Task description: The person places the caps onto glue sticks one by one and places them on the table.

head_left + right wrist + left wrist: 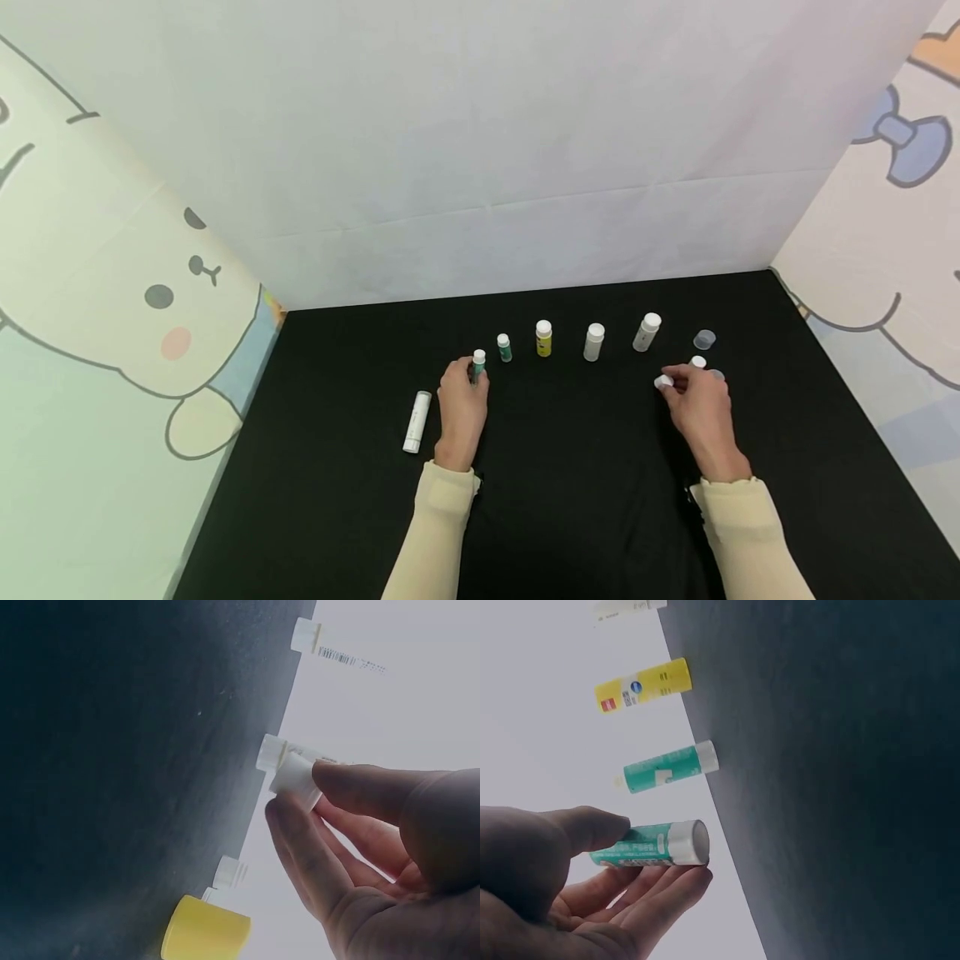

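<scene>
Farthest left on the black bench (570, 500) I see a white tube (416, 422) lying flat, just beside my left hand (461, 408). That hand pinches a small green bottle with a white cap (478, 365) between thumb and fingers, at the left end of a row. Next in the row stand a second green bottle (504, 347), a yellow bottle (543, 338), a white bottle (594, 342) and a tilted white bottle (647, 332), all apart from both hands. My right hand (701, 408) pinches a small white cap (663, 382) at its fingertips, close to a small white vial (697, 362). A clear cap (704, 339) lies just beyond.
</scene>
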`<state>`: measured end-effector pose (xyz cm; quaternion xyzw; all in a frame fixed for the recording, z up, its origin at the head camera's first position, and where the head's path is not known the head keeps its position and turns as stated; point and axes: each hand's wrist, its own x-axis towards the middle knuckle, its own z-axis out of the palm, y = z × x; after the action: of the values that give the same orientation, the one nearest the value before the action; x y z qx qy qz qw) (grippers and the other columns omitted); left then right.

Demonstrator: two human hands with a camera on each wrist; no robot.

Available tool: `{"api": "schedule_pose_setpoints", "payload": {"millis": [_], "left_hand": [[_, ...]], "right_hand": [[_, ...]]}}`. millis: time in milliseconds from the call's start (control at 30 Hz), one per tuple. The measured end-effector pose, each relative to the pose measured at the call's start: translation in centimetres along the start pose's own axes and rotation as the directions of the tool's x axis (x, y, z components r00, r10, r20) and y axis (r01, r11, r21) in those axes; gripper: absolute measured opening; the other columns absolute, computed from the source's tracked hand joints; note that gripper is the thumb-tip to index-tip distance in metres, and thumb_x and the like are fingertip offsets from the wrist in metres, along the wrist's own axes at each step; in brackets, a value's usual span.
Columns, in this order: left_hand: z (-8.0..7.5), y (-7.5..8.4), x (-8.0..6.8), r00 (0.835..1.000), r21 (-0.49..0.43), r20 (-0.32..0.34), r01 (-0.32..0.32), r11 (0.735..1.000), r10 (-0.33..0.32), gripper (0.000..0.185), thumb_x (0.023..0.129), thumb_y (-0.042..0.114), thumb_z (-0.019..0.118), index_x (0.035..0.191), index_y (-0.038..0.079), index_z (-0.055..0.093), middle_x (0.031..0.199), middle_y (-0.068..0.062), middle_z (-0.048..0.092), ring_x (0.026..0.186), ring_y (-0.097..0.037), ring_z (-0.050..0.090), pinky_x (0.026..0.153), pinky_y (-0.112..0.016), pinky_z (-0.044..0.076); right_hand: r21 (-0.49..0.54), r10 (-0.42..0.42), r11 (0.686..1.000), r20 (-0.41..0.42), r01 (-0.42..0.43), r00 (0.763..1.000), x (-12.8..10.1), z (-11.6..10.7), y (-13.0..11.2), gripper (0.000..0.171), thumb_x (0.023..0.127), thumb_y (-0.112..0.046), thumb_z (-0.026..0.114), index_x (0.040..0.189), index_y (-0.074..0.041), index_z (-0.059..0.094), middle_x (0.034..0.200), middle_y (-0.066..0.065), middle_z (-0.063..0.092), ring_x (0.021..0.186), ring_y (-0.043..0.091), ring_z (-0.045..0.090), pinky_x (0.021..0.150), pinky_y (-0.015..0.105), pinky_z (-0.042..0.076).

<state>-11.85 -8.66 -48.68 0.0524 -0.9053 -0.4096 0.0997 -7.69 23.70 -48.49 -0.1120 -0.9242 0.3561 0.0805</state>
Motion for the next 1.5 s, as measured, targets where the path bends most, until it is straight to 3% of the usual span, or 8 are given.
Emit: {"api": "schedule_pose_setpoints", "payload": {"millis": [333, 567, 733, 967, 1233, 1500], "left_hand": [[0.2, 0.3, -1.3, 0.999, 0.0, 0.036, -0.016, 1.0, 0.016, 0.025, 0.101, 0.005, 0.072, 0.125, -0.002, 0.07, 0.11, -0.015, 0.068, 0.097, -0.032, 0.07, 0.086, -0.048, 0.059], [0.0, 0.7, -1.9, 0.997, 0.009, 0.056, -0.044, 0.999, 0.043, 0.026, 0.101, 0.006, 0.071, 0.126, -0.001, 0.07, 0.113, -0.015, 0.07, 0.099, -0.029, 0.072, 0.084, -0.045, 0.061], [-0.1, 0.9, -2.3, 0.996, -0.019, 0.075, -0.036, 0.999, 0.038, 0.025, 0.102, 0.005, 0.07, 0.126, 0.0, 0.071, 0.116, -0.016, 0.074, 0.098, -0.029, 0.074, 0.083, -0.044, 0.061], [-0.2, 0.8, -2.7, 0.996, 0.021, 0.069, -0.048, 0.999, 0.047, 0.027, 0.1, 0.004, 0.072, 0.126, -0.002, 0.072, 0.115, -0.017, 0.075, 0.099, -0.032, 0.074, 0.083, -0.046, 0.061], [-0.5, 0.9, -3.1, 0.996, 0.026, 0.081, -0.035, 0.999, 0.032, 0.026, 0.1, 0.005, 0.072, 0.126, -0.001, 0.072, 0.116, -0.016, 0.075, 0.101, -0.031, 0.074, 0.084, -0.046, 0.061], [-0.9, 1.1, -3.5, 0.996, 0.029, 0.073, -0.049, 0.998, 0.047, 0.024, 0.099, 0.002, 0.072, 0.123, -0.002, 0.073, 0.114, -0.017, 0.075, 0.1, -0.032, 0.074, 0.084, -0.046, 0.061]], "right_hand": [[0.018, -0.039, 0.999, -0.016, 0.04, 0.999, -0.2, 0.0, -0.4, 0.018, 0.098, 0.0, 0.07, 0.113, 0.007, 0.076, 0.103, 0.029, 0.074, 0.085, 0.036, 0.07, 0.071, 0.041, 0.052], [0.027, -0.051, 0.998, -0.043, 0.052, 0.998, -0.2, 0.2, -0.9, 0.017, 0.097, 0.001, 0.072, 0.112, 0.008, 0.076, 0.101, 0.029, 0.075, 0.085, 0.037, 0.071, 0.072, 0.043, 0.052], [0.044, -0.03, 0.999, -0.031, 0.032, 0.999, -0.3, 0.4, -1.3, 0.017, 0.098, 0.002, 0.071, 0.113, 0.007, 0.075, 0.103, 0.028, 0.075, 0.086, 0.036, 0.071, 0.071, 0.042, 0.052], [0.071, -0.044, 0.997, -0.008, 0.044, 0.999, -0.4, 0.8, -2.0, 0.019, 0.098, 0.003, 0.071, 0.116, 0.008, 0.075, 0.107, 0.029, 0.075, 0.088, 0.036, 0.071, 0.072, 0.037, 0.053], [0.099, -0.046, 0.994, 0.005, 0.046, 0.999, -0.6, 1.4, -3.1, 0.02, 0.098, 0.001, 0.072, 0.117, 0.006, 0.075, 0.109, 0.028, 0.075, 0.092, 0.037, 0.072, 0.08, 0.05, 0.056], [0.116, -0.112, 0.987, -0.001, 0.112, 0.994, -0.7, 1.9, -4.0, 0.02, 0.097, 0.003, 0.072, 0.116, 0.006, 0.076, 0.107, 0.026, 0.076, 0.091, 0.034, 0.073, 0.074, 0.036, 0.056]]}}
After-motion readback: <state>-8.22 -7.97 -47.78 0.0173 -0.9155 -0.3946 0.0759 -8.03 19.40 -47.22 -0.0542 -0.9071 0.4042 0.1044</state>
